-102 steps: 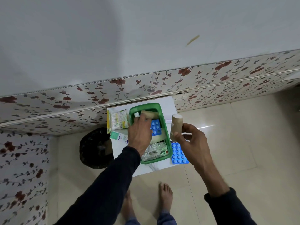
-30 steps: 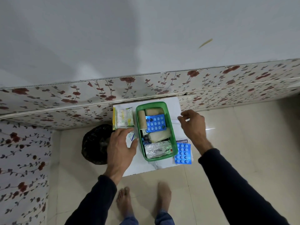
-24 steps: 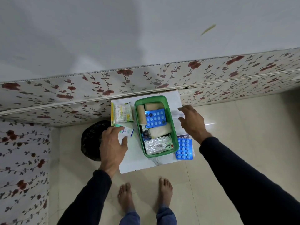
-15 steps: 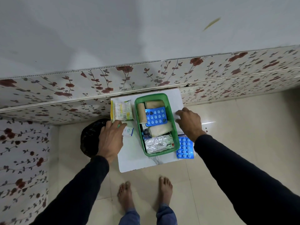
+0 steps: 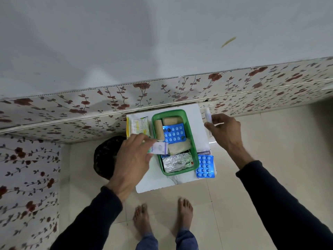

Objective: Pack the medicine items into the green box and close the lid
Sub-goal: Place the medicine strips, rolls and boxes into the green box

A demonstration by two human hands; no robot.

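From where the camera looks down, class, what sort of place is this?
Probably a room in a home: glossy tiled floor, floral wall panels, a small white table against the wall, and bare feet.

Small white carton (image 5: 158,148): off the table, now pinched in left hand (image 5: 132,159), carried to green box (image 5: 191,141) rim at 9 o'clock. White lid (image 5: 208,116): now gripped and raised by right hand (image 5: 225,134) at 3 o'clock of box, formerly only touched.
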